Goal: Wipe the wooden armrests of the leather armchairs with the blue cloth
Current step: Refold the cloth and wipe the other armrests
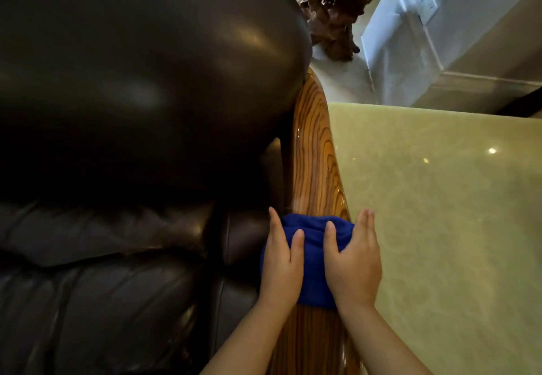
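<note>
A glossy striped wooden armrest (312, 151) runs from the bottom of the view up along the right side of a dark brown leather armchair (140, 87). A folded blue cloth (312, 260) lies across the armrest near its lower part. My left hand (281, 260) presses flat on the cloth's left side, fingers over the armrest's inner edge. My right hand (353, 263) presses on the cloth's right side, thumb on the cloth and fingers along the outer edge. Both hands hold the cloth down against the wood.
A pale yellow-green polished stone tabletop (440, 213) lies directly right of the armrest. Behind it stand a gnarled carved wood piece (334, 14) and a white wall corner (410, 37) on a light floor. The chair's seat cushion (96, 286) fills the lower left.
</note>
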Available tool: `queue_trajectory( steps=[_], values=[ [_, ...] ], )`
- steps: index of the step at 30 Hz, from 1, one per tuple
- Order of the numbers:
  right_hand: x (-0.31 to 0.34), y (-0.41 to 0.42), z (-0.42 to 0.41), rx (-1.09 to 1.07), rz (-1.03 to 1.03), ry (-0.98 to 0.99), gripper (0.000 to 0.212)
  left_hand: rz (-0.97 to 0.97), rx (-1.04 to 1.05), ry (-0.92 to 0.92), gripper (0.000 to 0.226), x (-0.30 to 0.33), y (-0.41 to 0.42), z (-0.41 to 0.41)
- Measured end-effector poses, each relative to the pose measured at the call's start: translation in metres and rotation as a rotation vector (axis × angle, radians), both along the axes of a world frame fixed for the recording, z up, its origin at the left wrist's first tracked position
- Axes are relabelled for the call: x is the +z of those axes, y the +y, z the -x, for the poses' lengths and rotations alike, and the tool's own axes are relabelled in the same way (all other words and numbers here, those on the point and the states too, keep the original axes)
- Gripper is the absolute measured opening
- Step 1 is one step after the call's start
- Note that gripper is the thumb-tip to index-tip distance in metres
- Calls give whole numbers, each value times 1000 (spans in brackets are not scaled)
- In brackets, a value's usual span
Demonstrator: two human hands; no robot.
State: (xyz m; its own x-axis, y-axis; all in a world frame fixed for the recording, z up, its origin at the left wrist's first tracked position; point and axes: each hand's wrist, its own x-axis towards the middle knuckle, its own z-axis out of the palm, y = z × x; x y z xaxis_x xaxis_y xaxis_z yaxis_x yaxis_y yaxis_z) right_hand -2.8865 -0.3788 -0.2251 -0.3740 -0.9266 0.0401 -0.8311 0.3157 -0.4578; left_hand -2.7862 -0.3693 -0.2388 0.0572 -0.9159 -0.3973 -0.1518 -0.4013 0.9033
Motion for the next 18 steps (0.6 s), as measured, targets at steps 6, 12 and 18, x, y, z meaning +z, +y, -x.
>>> queue_trajectory(
  steps=[6, 12, 18],
  values=[
    [12, -14, -3, 12, 15, 30, 73, 71, 68, -74, 69, 10, -14, -3],
    [6, 22, -1, 203, 23, -57, 64, -75, -12, 74, 70, 7, 19, -6],
    [4, -10, 2, 241, 24, -53, 63, 41, -101, 117, 71, 13, -14, -10]
  ],
)
